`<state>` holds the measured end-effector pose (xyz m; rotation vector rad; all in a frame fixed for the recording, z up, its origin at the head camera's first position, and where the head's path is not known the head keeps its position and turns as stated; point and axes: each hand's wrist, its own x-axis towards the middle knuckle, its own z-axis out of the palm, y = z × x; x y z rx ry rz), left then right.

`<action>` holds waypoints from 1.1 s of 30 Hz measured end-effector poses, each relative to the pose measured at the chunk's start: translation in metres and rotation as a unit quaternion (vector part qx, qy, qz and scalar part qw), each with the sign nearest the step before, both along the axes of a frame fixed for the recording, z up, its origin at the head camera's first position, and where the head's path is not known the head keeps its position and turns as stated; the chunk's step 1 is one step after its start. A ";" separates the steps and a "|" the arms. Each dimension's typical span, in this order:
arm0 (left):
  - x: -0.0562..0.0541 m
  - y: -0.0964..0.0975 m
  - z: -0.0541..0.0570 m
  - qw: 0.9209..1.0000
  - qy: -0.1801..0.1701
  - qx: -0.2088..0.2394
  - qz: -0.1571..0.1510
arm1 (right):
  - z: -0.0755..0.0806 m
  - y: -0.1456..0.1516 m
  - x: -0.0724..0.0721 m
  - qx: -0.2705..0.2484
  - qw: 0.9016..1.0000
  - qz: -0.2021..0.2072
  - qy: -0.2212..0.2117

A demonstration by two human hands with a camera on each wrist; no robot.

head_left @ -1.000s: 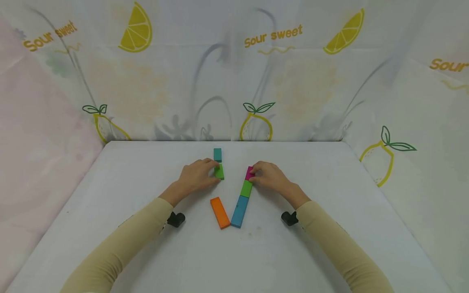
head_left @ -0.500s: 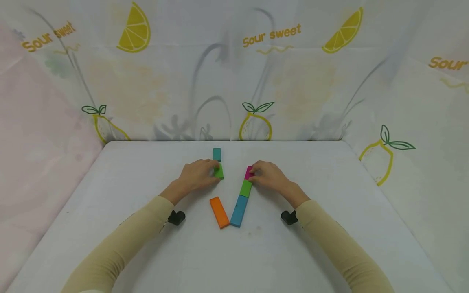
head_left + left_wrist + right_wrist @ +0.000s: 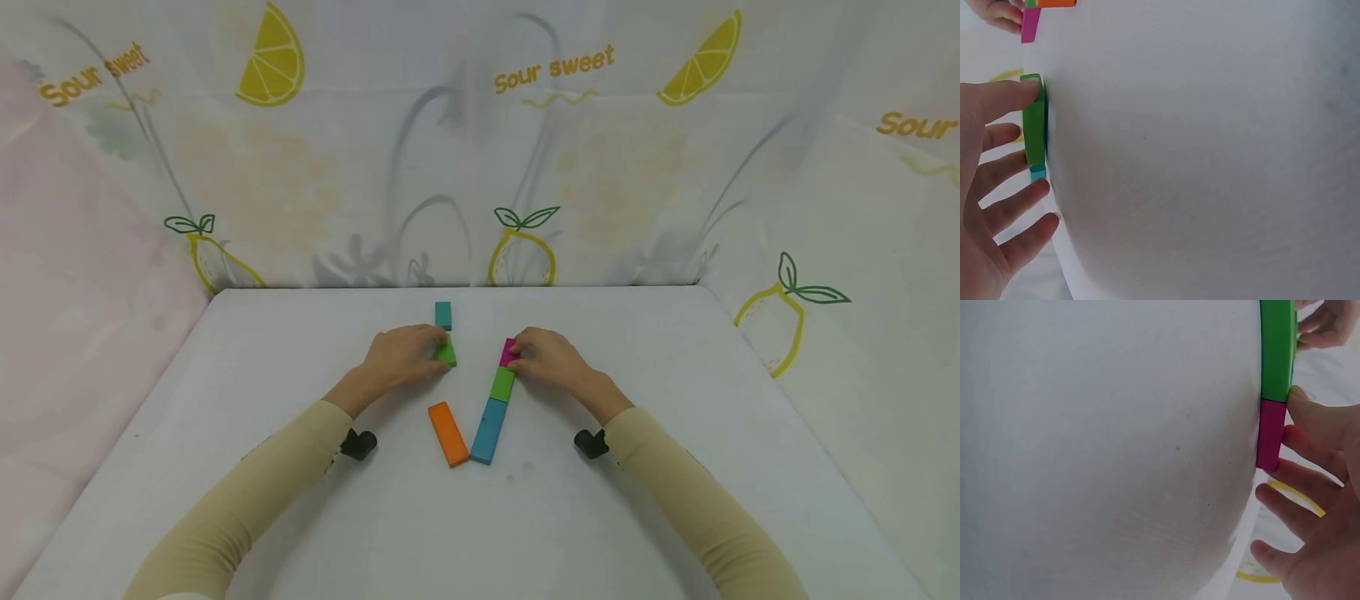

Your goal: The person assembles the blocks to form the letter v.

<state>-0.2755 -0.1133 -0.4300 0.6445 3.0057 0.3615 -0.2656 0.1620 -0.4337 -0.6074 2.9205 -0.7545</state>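
Note:
In the head view my left hand (image 3: 405, 357) holds a green block (image 3: 447, 352) flat on the table, thumb at its near end and a finger at its far end. A teal block (image 3: 443, 316) lies just beyond it. My right hand (image 3: 553, 360) pinches a magenta block (image 3: 507, 353), the top piece of a slanted row. Below that come a second green block (image 3: 502, 384) and a longer blue block (image 3: 489, 432), end to end. An orange block (image 3: 448, 434) leans the other way, its lower corner meeting the blue one. In the right wrist view the magenta block (image 3: 1270, 434) touches the green block (image 3: 1277, 350).
The white table (image 3: 480, 533) ends at a cloth backdrop (image 3: 337, 167) printed with lemons. Dark wrist-mounted devices (image 3: 358, 445) hang beneath both sleeves. Table surface lies on either side of the forearms.
Hardly anything differs. Both hands stay at the same blocks, and the whole head view shifts very slightly.

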 end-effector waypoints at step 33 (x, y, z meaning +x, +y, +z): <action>0.022 -0.018 0.004 0.999 -0.002 0.048 0.021 | 0.001 -0.003 0.000 0.010 1.000 0.000 -0.010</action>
